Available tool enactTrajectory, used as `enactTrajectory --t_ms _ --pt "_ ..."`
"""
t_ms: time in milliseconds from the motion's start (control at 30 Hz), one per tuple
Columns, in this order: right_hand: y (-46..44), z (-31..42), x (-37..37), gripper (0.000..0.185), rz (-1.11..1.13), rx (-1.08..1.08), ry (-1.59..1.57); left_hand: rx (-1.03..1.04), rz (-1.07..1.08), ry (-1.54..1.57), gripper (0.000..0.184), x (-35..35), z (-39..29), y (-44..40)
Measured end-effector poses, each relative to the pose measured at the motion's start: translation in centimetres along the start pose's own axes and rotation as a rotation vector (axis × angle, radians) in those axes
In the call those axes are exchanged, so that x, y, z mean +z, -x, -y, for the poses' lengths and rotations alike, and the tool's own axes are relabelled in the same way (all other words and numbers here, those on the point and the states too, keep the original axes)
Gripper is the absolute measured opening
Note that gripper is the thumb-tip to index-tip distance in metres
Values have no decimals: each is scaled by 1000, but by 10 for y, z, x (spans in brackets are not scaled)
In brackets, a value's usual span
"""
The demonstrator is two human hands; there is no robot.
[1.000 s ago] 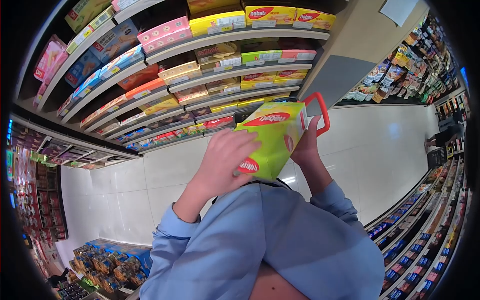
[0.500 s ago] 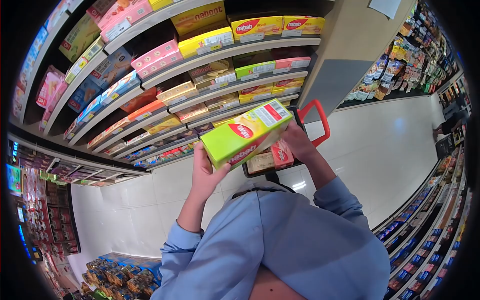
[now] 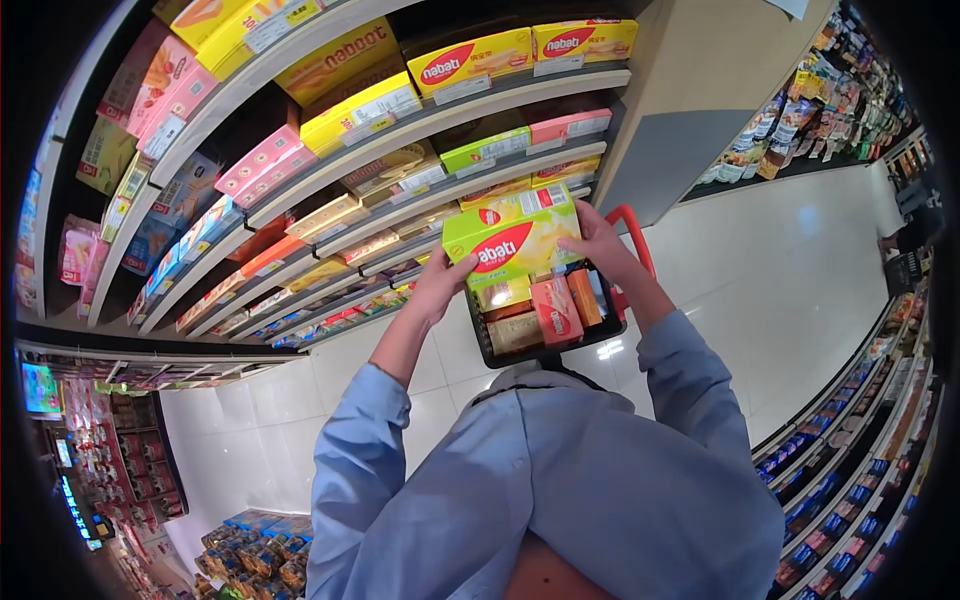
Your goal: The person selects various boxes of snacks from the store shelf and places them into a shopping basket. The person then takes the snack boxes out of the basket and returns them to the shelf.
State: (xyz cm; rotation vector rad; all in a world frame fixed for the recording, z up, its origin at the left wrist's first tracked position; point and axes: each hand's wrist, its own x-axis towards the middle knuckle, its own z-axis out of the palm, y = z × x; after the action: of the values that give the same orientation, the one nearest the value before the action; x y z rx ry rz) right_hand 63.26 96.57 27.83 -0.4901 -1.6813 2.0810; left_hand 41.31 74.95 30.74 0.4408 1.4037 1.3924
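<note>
A green box of Nabati wafers (image 3: 512, 238) is gripped at its two ends by my hands. My left hand (image 3: 440, 283) closes on the left end, thumb on the front face. My right hand (image 3: 601, 248) wraps the right end, its thumb also on the front. Just below the box is a black shopping basket (image 3: 612, 330) with a red handle (image 3: 640, 240). Inside it lie a pink-red Nabati box (image 3: 556, 310), a beige box (image 3: 515, 333), an orange-brown box (image 3: 584, 296) and a yellow box (image 3: 503, 293). The green box hides the basket's far part.
Shelves of wafer and biscuit boxes (image 3: 470, 62) curve across the front and left. A beige and grey pillar (image 3: 655, 165) stands at their right end. Another shelf (image 3: 860, 470) runs along the right. Stacked packs (image 3: 255, 555) sit at lower left, on the tiled floor (image 3: 260, 430).
Both hands have turned the green box so its large front face shows, and moved it slightly right, over the basket's far part. More of the basket's contents is visible.
</note>
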Motion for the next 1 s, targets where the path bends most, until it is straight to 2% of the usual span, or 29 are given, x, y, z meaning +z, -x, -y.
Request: enactTrajectory --t_ms 67,167,333,467,500,533,600,667,733,767,900,1000 --pt "-39 1 -24 66 13 25 -35 -54 -76 35 54 10 -8 -47" --pt "-95 0 -57 69 -5 -19 -79 64 -186 38 53 30 -22 -106" --pt "-175 6 -90 68 35 -129 -47 380 -274 -124 49 32 -47 -180" --pt "-233 -12 -114 62 28 -122 268 604 -289 -302 45 13 -61 -210" --pt "-243 -12 -113 62 28 -150 306 590 -383 -448 40 14 -70 -207" --pt "-252 -15 -112 62 27 -175 343 570 -385 -421 39 11 -73 -209" --pt "-275 -19 -110 65 63 129 509 536 -390 -366 37 2 -78 -218" --pt "-286 -30 -105 69 46 169 704 494 -536 -469 39 -7 -71 -231" --pt "-286 -31 -89 74 -28 -66 927 496 -685 -531 42 5 -67 -232" --pt "-282 -24 -85 72 -49 -67 924 464 -689 -532 48 4 -65 -236" --pt "-299 -23 -89 61 52 25 925 478 -806 -552 49 29 -73 -236" --pt "-308 -11 -98 60 179 73 869 499 -771 -468 39 43 -87 -237"
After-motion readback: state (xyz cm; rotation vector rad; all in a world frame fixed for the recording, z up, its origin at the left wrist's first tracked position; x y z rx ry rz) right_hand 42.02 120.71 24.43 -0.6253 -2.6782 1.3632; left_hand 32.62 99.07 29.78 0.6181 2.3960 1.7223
